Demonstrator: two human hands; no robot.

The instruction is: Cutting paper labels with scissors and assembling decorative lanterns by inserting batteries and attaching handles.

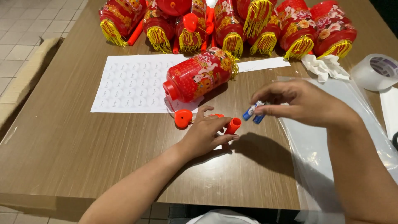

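Note:
My left hand (pixel 205 135) rests on the wooden table (pixel 83 153) and grips an orange-red plastic handle stick (pixel 233 125), whose round end piece (pixel 183 118) shows to the left of my fingers. My right hand (pixel 304 103) hovers just right of it, pinching two small blue-and-white batteries (pixel 253 112) between thumb and fingers. The batteries sit close to the stick's open end. A red paper lantern (pixel 198 74) with floral print and a yellow tassel lies on its side just beyond both hands.
Several more red lanterns with yellow tassels (pixel 232 23) crowd the far edge. A white sticker sheet (pixel 132 83) lies under the near lantern. Clear plastic bags (pixel 315 149) lie at the right, with crumpled tissue (pixel 325 66) and a tape roll (pixel 375 71) beyond. Cardboard (pixel 25 79) leans at the left.

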